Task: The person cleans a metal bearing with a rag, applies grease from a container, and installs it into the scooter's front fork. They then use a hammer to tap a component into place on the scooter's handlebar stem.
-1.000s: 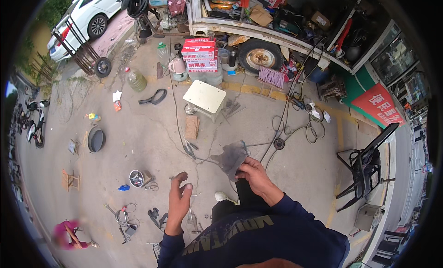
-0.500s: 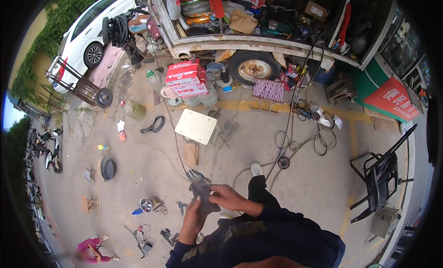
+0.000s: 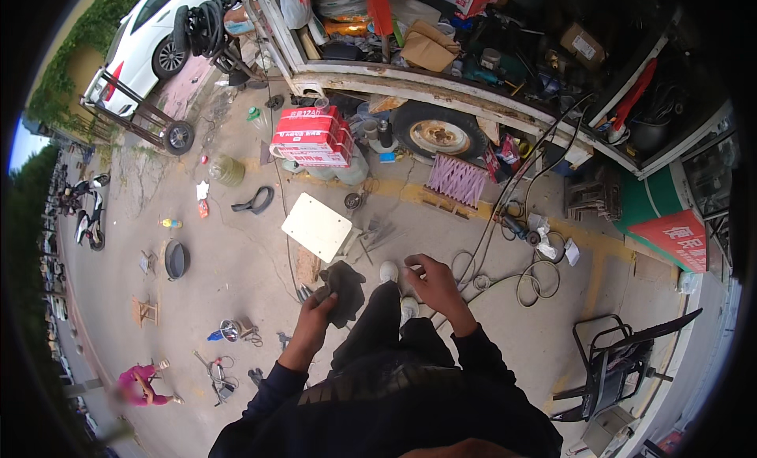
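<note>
Limp dark-grey fabric piece (image 3: 345, 292) held in left hand (image 3: 312, 321), near white rectangular stool (image 3: 317, 224).
Hands apart: left grips its near edge; right hand (image 3: 438, 286), fingers half-curled, seems empty. Possible fault: piece drops to grey concrete ground (image 3: 512, 340), should the one-sided grip loosen.

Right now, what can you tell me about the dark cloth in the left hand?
The dark cloth is blackish-grey, limp and crumpled, with uneven, lobed edges; it looks like a fabric work glove, though I can't be sure. The left hand grips its left side, holding it up above the ground. The right hand is apart from it. Weave and seams are too small to make out.
</note>
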The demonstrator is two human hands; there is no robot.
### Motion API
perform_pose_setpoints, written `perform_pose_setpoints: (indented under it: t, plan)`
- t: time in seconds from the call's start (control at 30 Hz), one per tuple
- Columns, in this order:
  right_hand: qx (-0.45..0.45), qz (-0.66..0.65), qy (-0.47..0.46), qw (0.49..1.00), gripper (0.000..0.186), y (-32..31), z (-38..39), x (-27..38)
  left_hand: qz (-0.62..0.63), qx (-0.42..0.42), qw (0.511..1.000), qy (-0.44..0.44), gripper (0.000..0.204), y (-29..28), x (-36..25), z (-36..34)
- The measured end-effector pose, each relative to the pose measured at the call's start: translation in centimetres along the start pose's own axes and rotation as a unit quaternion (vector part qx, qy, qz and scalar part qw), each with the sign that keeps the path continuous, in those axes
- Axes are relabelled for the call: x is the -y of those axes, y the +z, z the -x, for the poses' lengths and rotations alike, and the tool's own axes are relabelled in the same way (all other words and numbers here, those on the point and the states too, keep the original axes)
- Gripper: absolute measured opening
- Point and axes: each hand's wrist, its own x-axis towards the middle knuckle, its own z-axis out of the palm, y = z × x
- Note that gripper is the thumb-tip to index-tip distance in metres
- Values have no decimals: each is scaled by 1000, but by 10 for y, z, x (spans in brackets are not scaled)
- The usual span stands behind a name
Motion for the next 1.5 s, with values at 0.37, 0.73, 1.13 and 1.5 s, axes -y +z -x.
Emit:
perform_pose_setpoints:
  t: [0.37, 0.73, 1.13, 1.5]
  plan:
    - [24, -91, 189, 978, 45, -126, -181, -62, -34, 57, 997, 49, 44, 75, -116, -186]
    - [-133, -330, 179, 917, 52, -287, -518, -81, -63, -33, 997, 3, 33, 116, -197, -285]
    - [2, -277, 247, 929, 54, -378, -881, -227, -30, -251, 961, -114, 34, 155, -173, -306]
    - [55, -195, 271, 941, 52, -345, -954, -236, 43, -290, 942, -164, 35, 184, -189, -324]
